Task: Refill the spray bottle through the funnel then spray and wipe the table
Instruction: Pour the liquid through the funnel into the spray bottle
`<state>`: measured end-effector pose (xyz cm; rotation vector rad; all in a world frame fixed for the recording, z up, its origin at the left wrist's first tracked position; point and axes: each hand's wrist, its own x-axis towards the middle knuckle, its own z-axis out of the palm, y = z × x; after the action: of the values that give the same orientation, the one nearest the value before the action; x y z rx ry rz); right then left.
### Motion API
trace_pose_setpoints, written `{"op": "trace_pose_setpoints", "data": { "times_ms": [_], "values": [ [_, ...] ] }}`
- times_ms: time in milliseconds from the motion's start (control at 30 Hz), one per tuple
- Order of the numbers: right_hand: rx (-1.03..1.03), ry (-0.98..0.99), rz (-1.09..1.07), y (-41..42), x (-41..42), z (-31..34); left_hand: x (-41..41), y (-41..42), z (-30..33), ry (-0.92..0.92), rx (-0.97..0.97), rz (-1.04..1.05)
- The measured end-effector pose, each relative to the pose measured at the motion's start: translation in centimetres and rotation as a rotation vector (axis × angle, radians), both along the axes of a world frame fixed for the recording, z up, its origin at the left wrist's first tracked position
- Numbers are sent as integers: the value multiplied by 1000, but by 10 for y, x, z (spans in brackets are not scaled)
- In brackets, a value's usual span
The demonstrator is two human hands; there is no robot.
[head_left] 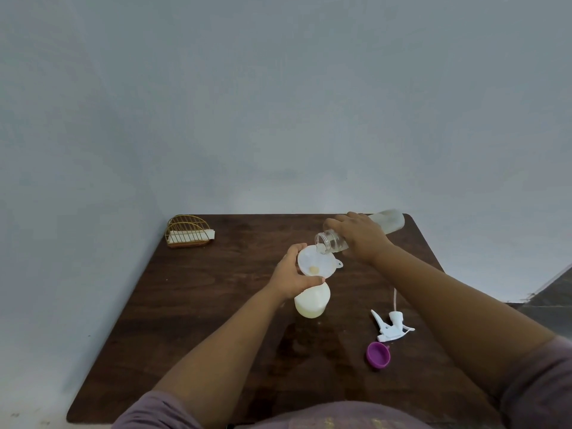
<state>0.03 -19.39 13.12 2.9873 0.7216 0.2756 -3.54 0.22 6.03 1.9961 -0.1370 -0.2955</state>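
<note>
Currently mid-refill. We hold the spray bottle (311, 300) upright on the table (198, 305) with our left hand (291, 275), fingers wrapped narrow round its neck and the stem of the white funnel (315, 264) seated in it, likely to stop the funnel tipping under the pour. Funnel bowl sits just above those fingers

Our right hand (360, 235) grips the clear source bottle (365, 232) from above, fingers closed round its body, tilted so the open mouth hangs over the funnel's far rim; liquid appears to run out, though it is hard to tell. Right forearm reaches long across the table, wrist bent down; left forearm angles in from below

Off the right wrist's near side, lying apart from both hands: the trigger sprayer head (390, 326) with its dip tube, and a purple funnel (378, 355) just nearer us. Far left corner, well beyond the left fingers, a wire napkin holder (188, 232)
</note>
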Motion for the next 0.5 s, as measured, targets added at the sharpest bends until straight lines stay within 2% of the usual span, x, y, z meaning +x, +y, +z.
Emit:
{"op": "trace_pose_setpoints", "data": {
  "times_ms": [500],
  "values": [
    [33, 31, -11, 3, 4, -3, -2, 1, 2, -1, -25, -7]
  ]
}}
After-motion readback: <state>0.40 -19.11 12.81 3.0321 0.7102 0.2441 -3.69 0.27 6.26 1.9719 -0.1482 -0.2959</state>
